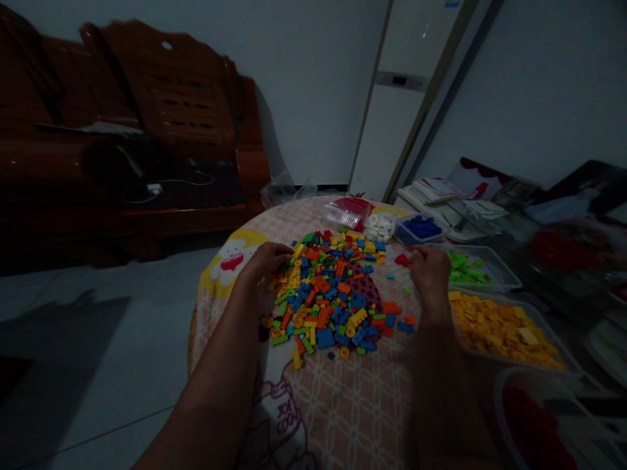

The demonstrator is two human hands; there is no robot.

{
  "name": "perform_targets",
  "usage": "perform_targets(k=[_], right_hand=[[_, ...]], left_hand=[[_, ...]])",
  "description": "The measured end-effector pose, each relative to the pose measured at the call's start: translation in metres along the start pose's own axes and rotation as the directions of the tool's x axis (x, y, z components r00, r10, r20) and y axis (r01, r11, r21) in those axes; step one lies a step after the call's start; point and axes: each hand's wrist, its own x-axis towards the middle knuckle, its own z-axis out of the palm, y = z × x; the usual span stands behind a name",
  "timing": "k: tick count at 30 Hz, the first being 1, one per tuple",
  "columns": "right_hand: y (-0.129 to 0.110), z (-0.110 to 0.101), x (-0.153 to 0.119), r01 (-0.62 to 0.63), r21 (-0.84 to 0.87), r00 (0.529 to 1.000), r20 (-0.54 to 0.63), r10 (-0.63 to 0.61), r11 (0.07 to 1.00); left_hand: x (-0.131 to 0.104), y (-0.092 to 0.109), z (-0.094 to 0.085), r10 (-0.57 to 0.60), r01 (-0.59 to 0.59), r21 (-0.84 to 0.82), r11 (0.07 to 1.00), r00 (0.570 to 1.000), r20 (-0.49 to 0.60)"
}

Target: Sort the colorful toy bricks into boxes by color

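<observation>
Furniture: one carved wooden sofa [176,85], left rear, bearing one white charger [153,188] with cable. One floor-standing air conditioner [386,130] against the wall.

Worktop [362,405]: one, rounded, under a patterned cloth. Mixed brick pile [323,287] at its middle, between the hands; yellow, blue, orange, green and red pieces overlap, too many to count.

Clear plastic containers with sorted bricks: four, along the right side. Yellow-brick container [509,367]; red-brick tub [500,398], cut by the lower frame edge; green-brick container [504,271]; blue-brick container [407,240]. One white heap [379,227] beside the blue; its holder cannot be made out. One clear tray [337,214] behind the pile.

Hands: two. Right hand [430,274]: grip closed, one red brick [401,260] at the fingertips. Left hand [268,260]: at the pile's left edge, fingers bent; cannot tell whether its grip has a piece.

Obstructions: right forearm passes before the yellow-brick container's near left corner; left forearm covers part of the cloth.

Smallest: one cyan piece [390,276] and one green chip [407,290] lie loose between pile and right hand.
</observation>
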Motion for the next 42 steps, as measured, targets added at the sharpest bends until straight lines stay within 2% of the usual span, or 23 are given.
perform_targets(k=[5, 7, 9, 13, 15, 18, 24, 27, 31, 34, 39, 42], right_hand=[[-0.019, -0.033, -0.009, 0.130, 0.199, 0.974, -0.207, -0.088, 0.971], [-0.029, -0.044, -0.016, 0.173, 0.248, 0.956, -0.277, -0.102, 0.953], [-0.035, -0.050, -0.025, 0.191, 0.256, 0.951, -0.288, -0.114, 0.948], [-0.035, -0.057, -0.053, 0.164, 0.208, 0.974, -0.188, -0.125, 0.964], [-0.030, -0.065, -0.073, 0.152, 0.178, 0.982, -0.139, -0.129, 0.972], [-0.018, -0.086, -0.106, 0.149, 0.067, 0.982, -0.127, -0.140, 0.987], [0.027, -0.143, -0.165, 0.056, -0.237, 0.990, -0.112, -0.085, 0.970], [0.048, -0.157, -0.190, -0.013, -0.372, 0.997, -0.074, -0.016, 0.928], [0.061, -0.157, -0.215, -0.110, -0.414, 0.992, 0.006, 0.123, 0.903], [0.063, -0.149, -0.224, -0.113, -0.424, 0.978, 0.114, 0.177, 0.899], [0.069, -0.136, -0.227, -0.040, -0.506, 0.978, 0.158, 0.138, 0.862], [0.067, -0.131, -0.229, -0.012, -0.516, 0.978, 0.172, 0.117, 0.856]], left_hand=[[-0.002, -0.002, -0.006, -0.050, 0.046, -0.042, 0.998, 0.993, -0.108], [-0.003, -0.001, -0.010, -0.051, 0.049, -0.023, 0.999, 0.994, -0.101], [-0.003, -0.001, -0.013, -0.059, 0.060, 0.015, 0.998, 0.998, -0.035], [-0.002, -0.001, -0.013, -0.100, 0.100, 0.010, 0.995, 0.992, 0.072], [-0.002, 0.000, -0.013, -0.113, 0.113, 0.001, 0.994, 0.988, 0.103], [-0.001, 0.003, -0.014, -0.124, 0.119, 0.043, 0.992, 0.983, 0.137], [0.002, 0.010, -0.013, -0.116, 0.094, 0.191, 0.977, 0.988, 0.105], [0.005, 0.009, -0.012, -0.097, 0.072, 0.225, 0.972, 0.990, 0.102], [0.010, 0.003, -0.013, -0.074, 0.047, 0.255, 0.966, 0.993, 0.096], [0.012, 0.000, -0.014, -0.075, 0.042, 0.249, 0.968, 0.990, 0.123], [0.009, 0.005, -0.016, -0.091, 0.062, 0.182, 0.981, 0.984, 0.155], [0.007, 0.009, -0.014, -0.092, 0.077, 0.122, 0.990, 0.988, 0.127]])
